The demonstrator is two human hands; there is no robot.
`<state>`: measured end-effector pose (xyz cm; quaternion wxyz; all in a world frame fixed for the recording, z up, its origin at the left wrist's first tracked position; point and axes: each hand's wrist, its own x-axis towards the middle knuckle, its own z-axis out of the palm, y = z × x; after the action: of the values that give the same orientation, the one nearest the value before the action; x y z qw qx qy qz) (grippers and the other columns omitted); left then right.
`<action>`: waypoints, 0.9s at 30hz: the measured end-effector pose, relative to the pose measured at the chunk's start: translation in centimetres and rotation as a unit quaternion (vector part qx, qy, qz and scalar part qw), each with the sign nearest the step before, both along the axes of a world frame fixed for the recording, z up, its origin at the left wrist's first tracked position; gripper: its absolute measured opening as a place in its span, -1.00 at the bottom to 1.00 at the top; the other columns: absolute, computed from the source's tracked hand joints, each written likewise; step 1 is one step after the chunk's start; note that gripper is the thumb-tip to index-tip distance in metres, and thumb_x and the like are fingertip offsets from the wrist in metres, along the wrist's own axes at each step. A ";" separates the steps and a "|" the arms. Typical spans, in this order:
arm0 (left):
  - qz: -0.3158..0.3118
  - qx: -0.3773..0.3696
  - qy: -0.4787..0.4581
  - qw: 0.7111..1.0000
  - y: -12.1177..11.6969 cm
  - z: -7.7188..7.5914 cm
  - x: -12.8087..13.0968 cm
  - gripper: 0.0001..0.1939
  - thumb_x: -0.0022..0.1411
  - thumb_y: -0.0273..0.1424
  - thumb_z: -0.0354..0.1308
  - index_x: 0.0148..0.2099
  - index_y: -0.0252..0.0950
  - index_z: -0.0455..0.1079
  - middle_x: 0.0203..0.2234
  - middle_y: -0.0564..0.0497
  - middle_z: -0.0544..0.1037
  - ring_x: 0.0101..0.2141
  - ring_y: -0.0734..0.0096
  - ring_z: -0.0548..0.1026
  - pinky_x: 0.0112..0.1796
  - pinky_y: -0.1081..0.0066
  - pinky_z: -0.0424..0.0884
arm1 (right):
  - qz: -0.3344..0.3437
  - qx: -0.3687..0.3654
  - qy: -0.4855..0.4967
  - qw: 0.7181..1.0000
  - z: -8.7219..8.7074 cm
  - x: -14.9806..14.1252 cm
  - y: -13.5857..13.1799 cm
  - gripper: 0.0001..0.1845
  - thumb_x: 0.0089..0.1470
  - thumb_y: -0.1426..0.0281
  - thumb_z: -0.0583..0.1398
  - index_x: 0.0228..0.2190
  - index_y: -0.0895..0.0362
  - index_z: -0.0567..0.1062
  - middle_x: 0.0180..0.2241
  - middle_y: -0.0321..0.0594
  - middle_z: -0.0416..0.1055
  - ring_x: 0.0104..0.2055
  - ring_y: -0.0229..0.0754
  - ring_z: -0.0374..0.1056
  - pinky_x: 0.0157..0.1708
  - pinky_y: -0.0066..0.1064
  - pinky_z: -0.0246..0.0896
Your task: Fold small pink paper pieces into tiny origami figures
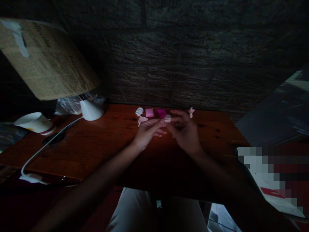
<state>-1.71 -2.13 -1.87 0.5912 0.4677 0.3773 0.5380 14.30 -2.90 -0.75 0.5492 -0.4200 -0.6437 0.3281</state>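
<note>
A small pale pink lump (167, 118), which looks like modelling clay, is held above the wooden table between my two hands. My left hand (149, 131) pinches it between thumb and index finger, the other fingers loosely curled below. From the other side, my right hand (185, 131) grips at the lump with its thumb and a finger, while its index finger reaches out above. Just behind lie a magenta square piece (161, 113), a pink square piece (149, 112) and a white crinkled lump (139, 111). A flat pale pink piece (142, 120) is partly hidden by my left hand.
Beyond my right hand is a small forked pale pink piece (191, 112). On the left of the table (96, 145) stand a lamp (91, 110) with a paper shade, a tilted-looking paper cup (35, 123) and a white cable (48, 140). A dark stone wall (156, 54) rises behind.
</note>
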 end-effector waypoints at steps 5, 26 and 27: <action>0.009 0.008 0.007 1.000 0.0 -0.1 0.0 -0.72 0.17 -0.22 0.40 -0.15 -0.29 0.65 -0.23 -0.14 0.71 -0.48 0.44 0.63 -0.49 0.50 0.45 | -0.051 0.067 -0.076 0.994 0.5 0.0 -0.4 -0.67 0.13 0.32 0.32 -0.04 -0.01 0.49 -0.26 -0.26 0.64 -0.43 -0.19 0.50 -0.35 -0.31 0.41; -0.024 -0.061 -0.112 0.992 -0.1 0.4 0.1 -0.81 0.15 -0.30 0.44 -0.23 -0.29 0.62 -0.31 -0.01 0.71 -0.46 0.53 0.63 -0.51 0.63 0.46 | -0.082 0.082 -0.141 0.983 1.1 -0.1 -1.1 -0.63 0.19 0.28 0.29 0.05 -0.06 0.49 -0.13 -0.22 0.67 -0.39 -0.13 0.58 -0.29 -0.27 0.47; -0.032 -0.063 -0.124 0.990 0.0 0.3 0.2 -0.81 0.15 -0.31 0.45 -0.22 -0.29 0.61 -0.29 -0.01 0.71 -0.44 0.52 0.64 -0.49 0.63 0.47 | -0.087 0.085 -0.142 0.982 1.0 -0.2 -1.1 -0.63 0.21 0.27 0.28 0.05 -0.05 0.48 -0.13 -0.21 0.67 -0.39 -0.13 0.58 -0.30 -0.28 0.46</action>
<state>-1.55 -2.16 -1.56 0.6785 0.3707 0.3196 0.5478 14.12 -4.01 0.22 0.5121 -0.4682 -0.7022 0.1598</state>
